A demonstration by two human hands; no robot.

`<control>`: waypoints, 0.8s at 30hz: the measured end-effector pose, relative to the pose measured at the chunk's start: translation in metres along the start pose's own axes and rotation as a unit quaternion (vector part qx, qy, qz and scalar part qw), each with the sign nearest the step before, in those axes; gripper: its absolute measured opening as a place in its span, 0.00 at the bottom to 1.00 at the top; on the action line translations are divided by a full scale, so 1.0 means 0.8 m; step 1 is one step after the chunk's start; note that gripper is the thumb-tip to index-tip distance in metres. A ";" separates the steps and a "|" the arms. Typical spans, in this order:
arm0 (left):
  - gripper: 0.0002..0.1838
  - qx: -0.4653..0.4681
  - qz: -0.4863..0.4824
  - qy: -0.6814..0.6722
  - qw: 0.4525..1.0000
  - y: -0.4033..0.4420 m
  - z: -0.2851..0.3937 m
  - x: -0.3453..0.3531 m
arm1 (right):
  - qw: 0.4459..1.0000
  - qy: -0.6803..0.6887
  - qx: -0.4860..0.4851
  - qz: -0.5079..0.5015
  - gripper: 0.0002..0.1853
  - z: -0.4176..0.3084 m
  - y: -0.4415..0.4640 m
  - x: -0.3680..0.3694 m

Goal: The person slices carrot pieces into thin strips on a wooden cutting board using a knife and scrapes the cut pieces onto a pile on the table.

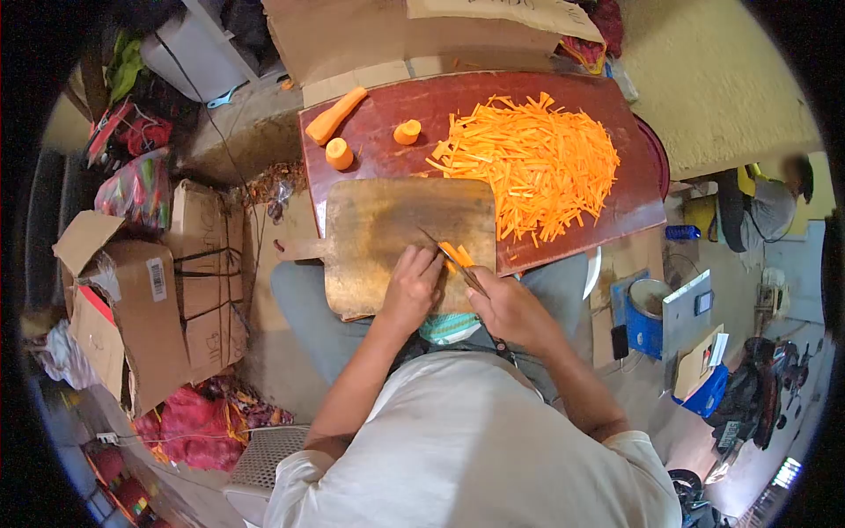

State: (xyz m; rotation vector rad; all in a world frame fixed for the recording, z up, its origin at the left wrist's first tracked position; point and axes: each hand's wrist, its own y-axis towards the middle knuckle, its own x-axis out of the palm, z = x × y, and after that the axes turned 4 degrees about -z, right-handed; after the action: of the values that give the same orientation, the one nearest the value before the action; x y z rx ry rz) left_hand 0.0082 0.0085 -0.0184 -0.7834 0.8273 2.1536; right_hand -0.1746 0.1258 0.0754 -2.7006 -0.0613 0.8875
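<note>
My right hand (512, 310) grips a knife (431, 238), its dark blade slanting across the wooden cutting board (361, 220). Cut carrot pieces (458, 255) lie against the blade, on the right hand's side. Just left of the blade, my left hand (412, 286) is closed, with its fingers bent down on the board. What lies under those fingertips is hidden. Beyond the board, a large heap of carrot sticks (546, 167) covers the right of the red tabletop (396, 92). A long peeled carrot (336, 116) and two short carrot chunks, one (339, 154) nearer and one (407, 132) farther, sit at the left.
The board rests over my lap, its handle (304, 249) pointing left. Cardboard boxes (141, 308) stand at the left, and a cardboard sheet (352, 40) rises behind the table. A blue bucket (647, 317) is at the right, with another person (766, 207) farther back.
</note>
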 end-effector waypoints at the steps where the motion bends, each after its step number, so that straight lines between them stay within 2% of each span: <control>1: 0.27 0.000 -0.001 -0.003 1.000 -0.001 0.000 0.001 | 1.000 0.003 -0.002 -0.002 0.12 -0.001 0.000 -0.002; 7: 0.30 -0.003 0.023 0.002 1.000 -0.004 0.005 -0.003 | 0.998 0.046 -0.036 0.025 0.12 0.002 -0.008 -0.011; 13: 0.31 0.000 0.012 0.032 0.999 -0.002 0.000 -0.001 | 0.998 0.029 0.036 -0.034 0.11 -0.022 -0.010 -0.025; 19: 0.28 0.004 0.011 0.014 1.000 -0.003 0.003 -0.006 | 0.998 -0.037 0.040 -0.026 0.12 -0.012 0.005 -0.001; 22: 0.28 0.009 0.040 0.018 0.999 -0.001 0.001 0.000 | 0.999 0.009 -0.047 0.022 0.11 -0.009 0.012 0.002; 24: 0.27 0.012 0.043 0.016 0.999 -0.001 0.001 -0.003 | 1.000 -0.001 -0.008 -0.005 0.12 -0.015 0.009 -0.008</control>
State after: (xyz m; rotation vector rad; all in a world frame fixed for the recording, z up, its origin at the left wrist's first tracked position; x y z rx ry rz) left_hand 0.0098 0.0090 -0.0165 -0.7838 0.9168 2.2082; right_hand -0.1731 0.1151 0.0858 -2.7123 -0.0829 0.8908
